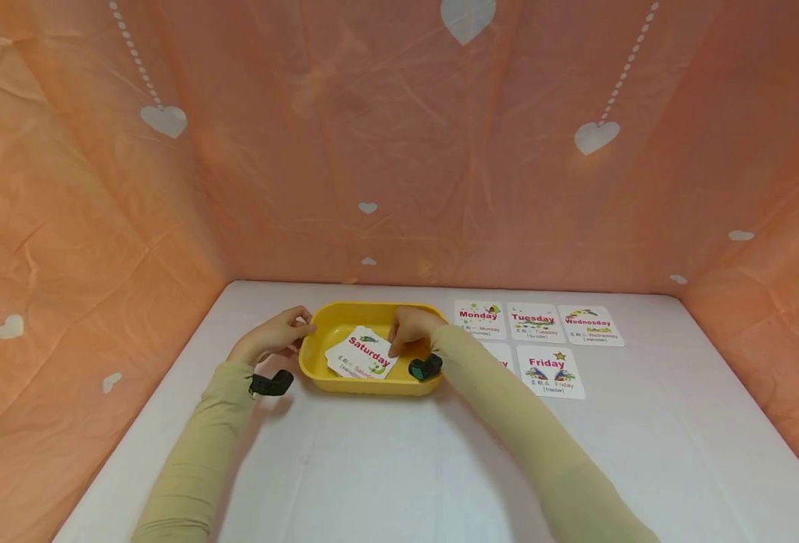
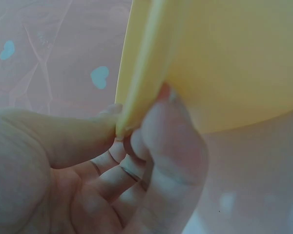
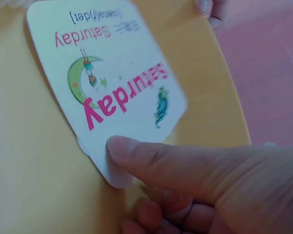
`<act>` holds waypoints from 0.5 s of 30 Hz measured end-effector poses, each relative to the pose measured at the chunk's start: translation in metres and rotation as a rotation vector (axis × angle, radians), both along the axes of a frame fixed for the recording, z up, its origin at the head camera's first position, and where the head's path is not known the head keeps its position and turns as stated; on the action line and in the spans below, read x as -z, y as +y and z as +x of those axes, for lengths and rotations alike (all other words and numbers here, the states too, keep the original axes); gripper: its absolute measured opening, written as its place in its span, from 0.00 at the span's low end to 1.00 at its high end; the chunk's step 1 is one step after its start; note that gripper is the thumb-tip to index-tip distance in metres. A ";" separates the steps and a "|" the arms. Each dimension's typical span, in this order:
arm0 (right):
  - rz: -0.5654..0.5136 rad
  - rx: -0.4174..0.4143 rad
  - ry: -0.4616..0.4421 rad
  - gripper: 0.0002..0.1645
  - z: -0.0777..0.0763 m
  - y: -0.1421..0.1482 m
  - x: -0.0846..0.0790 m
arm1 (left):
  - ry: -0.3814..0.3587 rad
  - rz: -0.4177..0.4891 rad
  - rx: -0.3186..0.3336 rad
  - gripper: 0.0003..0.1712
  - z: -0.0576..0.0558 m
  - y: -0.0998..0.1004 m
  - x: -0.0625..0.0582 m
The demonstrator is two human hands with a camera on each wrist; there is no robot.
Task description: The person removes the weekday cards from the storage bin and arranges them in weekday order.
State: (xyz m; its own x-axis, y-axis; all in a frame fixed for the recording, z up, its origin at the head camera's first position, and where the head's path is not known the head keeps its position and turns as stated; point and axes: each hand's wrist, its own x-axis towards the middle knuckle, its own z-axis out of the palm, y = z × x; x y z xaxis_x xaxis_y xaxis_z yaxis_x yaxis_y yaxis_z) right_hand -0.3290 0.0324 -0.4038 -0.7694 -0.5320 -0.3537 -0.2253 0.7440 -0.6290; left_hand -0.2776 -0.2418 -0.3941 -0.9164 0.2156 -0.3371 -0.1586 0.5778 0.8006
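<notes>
A yellow plastic tray (image 1: pixel 372 388) stands on the white table, its left end pinched at the rim between the thumb and fingers of my left hand (image 1: pixel 273 335). The left wrist view shows that thumb and a fingertip on either side of the tray's rim (image 2: pixel 141 73). Inside the tray, my right hand (image 1: pixel 413 328) pinches the corner of a "Saturday" card (image 1: pixel 365 353), thumb on top. The right wrist view has the card (image 3: pixel 107 83) upside down, with a green moon and pink lettering. Edges of other white cards show beneath it in the head view.
Right of the tray, cards lie face up in two rows: Monday (image 1: pixel 479 318), Tuesday (image 1: pixel 537 324) and Wednesday (image 1: pixel 589 326) behind, Friday (image 1: pixel 551 372) in front. The right sleeve partly covers another card (image 1: pixel 501 354). Orange cloth walls (image 1: pixel 399 151) enclose the table's back and sides.
</notes>
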 end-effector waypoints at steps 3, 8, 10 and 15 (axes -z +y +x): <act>-0.011 -0.019 -0.022 0.11 -0.002 0.003 -0.001 | 0.000 0.000 0.002 0.12 0.000 0.000 0.000; -0.058 -0.030 -0.048 0.08 -0.003 0.007 -0.004 | -0.003 -0.002 -0.001 0.12 0.000 0.001 0.000; -0.070 -0.026 -0.058 0.08 -0.003 0.009 -0.005 | -0.003 -0.005 -0.003 0.13 0.000 0.001 -0.001; -0.099 -0.017 -0.092 0.07 -0.003 0.010 -0.006 | -0.002 -0.012 -0.003 0.13 0.000 0.001 0.000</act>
State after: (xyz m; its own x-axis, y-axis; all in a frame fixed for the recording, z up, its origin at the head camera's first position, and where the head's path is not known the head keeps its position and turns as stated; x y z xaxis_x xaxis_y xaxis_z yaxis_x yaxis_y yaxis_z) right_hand -0.3317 0.0425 -0.3979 -0.7267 -0.5803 -0.3677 -0.1751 0.6740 -0.7177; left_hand -0.2775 -0.2406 -0.3939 -0.9163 0.2086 -0.3418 -0.1621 0.5871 0.7931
